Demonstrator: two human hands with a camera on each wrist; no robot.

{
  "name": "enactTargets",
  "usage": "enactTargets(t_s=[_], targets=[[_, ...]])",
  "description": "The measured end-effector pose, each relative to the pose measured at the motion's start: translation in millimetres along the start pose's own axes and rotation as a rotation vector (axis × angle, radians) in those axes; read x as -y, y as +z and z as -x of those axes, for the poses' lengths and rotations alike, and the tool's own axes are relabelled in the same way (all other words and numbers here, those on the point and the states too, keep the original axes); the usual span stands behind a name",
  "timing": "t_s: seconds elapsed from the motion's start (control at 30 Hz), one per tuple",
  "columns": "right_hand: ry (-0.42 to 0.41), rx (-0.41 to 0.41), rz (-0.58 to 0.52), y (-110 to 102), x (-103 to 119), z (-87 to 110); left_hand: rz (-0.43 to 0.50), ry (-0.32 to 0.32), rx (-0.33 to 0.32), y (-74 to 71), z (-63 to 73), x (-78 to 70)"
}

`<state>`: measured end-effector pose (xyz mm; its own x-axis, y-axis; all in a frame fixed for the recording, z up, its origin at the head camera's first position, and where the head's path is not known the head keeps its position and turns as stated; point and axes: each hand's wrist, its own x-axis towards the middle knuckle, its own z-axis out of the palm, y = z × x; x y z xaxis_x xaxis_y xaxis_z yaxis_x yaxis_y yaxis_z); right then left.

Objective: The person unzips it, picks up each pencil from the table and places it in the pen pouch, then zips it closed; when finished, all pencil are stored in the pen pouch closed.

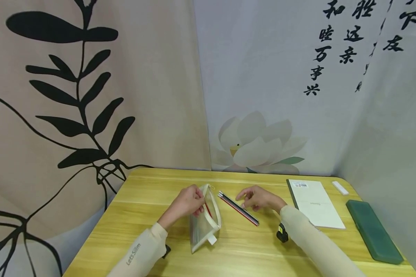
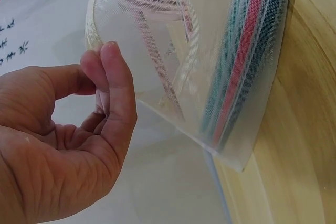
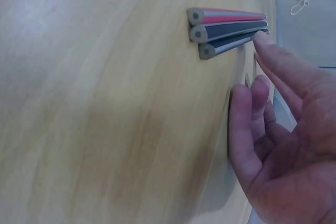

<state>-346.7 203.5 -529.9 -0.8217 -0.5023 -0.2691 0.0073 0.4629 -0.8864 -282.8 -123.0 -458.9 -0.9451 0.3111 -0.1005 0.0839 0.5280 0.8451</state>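
Note:
An off-white mesh pouch stands tilted on the table, its top gaping. At its rim, my left hand pinches the edge between thumb and fingertips, as the left wrist view also shows. A red stick-like thing shows inside the opening; green, red and dark lengthwise bands appear along the pouch's side. To the right lies a small bundle of pencils, red and dark, side by side. Beside them my right hand has loosely bent fingers, one fingertip very near the pencils; contact cannot be told.
Right of my right hand lies a white notebook with a dark spine. Beyond it are a small white block and a dark green case near the table's right edge. A printed curtain hangs behind the wooden table.

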Motion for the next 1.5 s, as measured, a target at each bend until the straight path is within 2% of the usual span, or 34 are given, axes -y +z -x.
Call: enactTargets(t_s=[0.17,0.4,0.7,1.13,1.5], targets=[[-0.011,0.008,0.005,0,0,0.7,-0.003,0.000,0.002,1.6,-0.1,1.0],[-0.017,-0.024,0.041,3,4,2.5,0.010,0.008,0.003,1.3,0.1,1.6],[0.000,-0.064,0.176,10,9,2.1,0.001,0.008,0.043,0.7,0.1,1.3],[0.065,-0.114,0.172,12,12,4.1,0.010,0.008,0.048,-3.8,-1.4,2.6],[0.067,-0.146,0.252,13,11,9.3,0.017,0.010,0.065,-4.0,2.7,-1.2]])
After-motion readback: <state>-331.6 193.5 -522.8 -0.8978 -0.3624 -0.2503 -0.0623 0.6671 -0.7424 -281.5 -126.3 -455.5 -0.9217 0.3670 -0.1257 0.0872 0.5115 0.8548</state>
